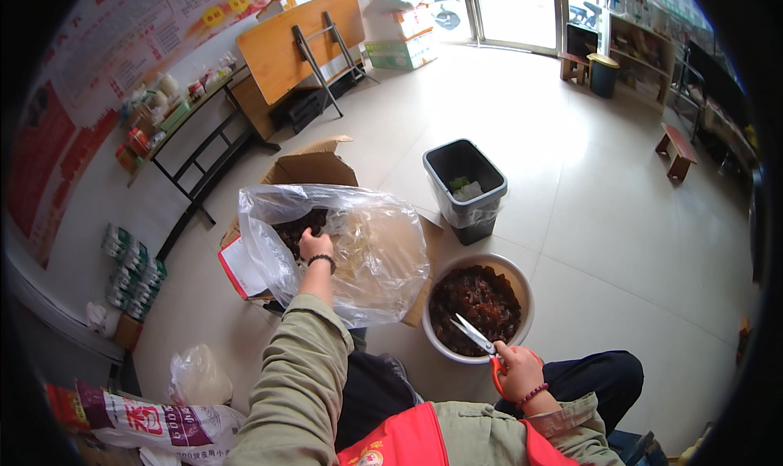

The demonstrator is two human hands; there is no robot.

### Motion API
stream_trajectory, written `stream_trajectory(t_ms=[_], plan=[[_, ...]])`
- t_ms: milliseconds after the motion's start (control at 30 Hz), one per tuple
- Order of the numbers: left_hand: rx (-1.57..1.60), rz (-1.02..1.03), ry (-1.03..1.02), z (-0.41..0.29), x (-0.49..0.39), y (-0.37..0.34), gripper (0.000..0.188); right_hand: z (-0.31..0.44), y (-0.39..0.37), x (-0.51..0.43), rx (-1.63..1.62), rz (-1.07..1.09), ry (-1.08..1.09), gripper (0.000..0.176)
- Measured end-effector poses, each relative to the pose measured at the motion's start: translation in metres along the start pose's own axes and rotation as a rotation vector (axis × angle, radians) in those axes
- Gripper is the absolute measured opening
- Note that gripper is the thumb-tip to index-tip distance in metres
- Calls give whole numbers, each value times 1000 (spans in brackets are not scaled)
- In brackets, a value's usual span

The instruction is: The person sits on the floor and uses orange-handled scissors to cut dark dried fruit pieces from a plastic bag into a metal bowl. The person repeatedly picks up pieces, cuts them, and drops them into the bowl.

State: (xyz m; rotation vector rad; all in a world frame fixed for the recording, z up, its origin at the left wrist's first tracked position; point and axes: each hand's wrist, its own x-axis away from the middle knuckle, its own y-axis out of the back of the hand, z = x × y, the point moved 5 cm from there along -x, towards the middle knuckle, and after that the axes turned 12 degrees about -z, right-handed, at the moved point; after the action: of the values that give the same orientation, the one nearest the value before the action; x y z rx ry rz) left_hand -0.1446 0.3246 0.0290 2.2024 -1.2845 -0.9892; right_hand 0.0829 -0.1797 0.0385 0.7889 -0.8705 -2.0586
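Note:
My left hand (316,244) reaches into a clear plastic bag (379,246) that lines an open cardboard box (312,167). Its fingers touch a heap of small dark brown pieces (293,230), perhaps dried fruit; whether they pinch one cannot be seen. In my right hand (520,371) is a pair of scissors (476,332) with orange handles, the blades slightly apart. These blades hang over the near side of a pale round basin (530,307), which holds a mass of wet-looking reddish-brown pieces (474,301).
A grey waste bin (468,221) with a liner stands just beyond the basin. Left of me lie a knotted plastic bag (200,374), a printed sack (165,423) and stacked green-and-white packs (131,270). A folded table (306,44) leans by the wall; a small stool (676,149) sits far right.

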Motion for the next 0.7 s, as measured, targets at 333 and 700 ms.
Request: stream_trajectory(t_ms=[333, 700], plan=[[-393, 151, 31, 27, -17, -14, 43, -4, -12, -2, -12, 96, -24, 30], [-641, 252, 82, -4, 5, 10, 47, -11, -13, -6, -44, 154, -74, 31]])
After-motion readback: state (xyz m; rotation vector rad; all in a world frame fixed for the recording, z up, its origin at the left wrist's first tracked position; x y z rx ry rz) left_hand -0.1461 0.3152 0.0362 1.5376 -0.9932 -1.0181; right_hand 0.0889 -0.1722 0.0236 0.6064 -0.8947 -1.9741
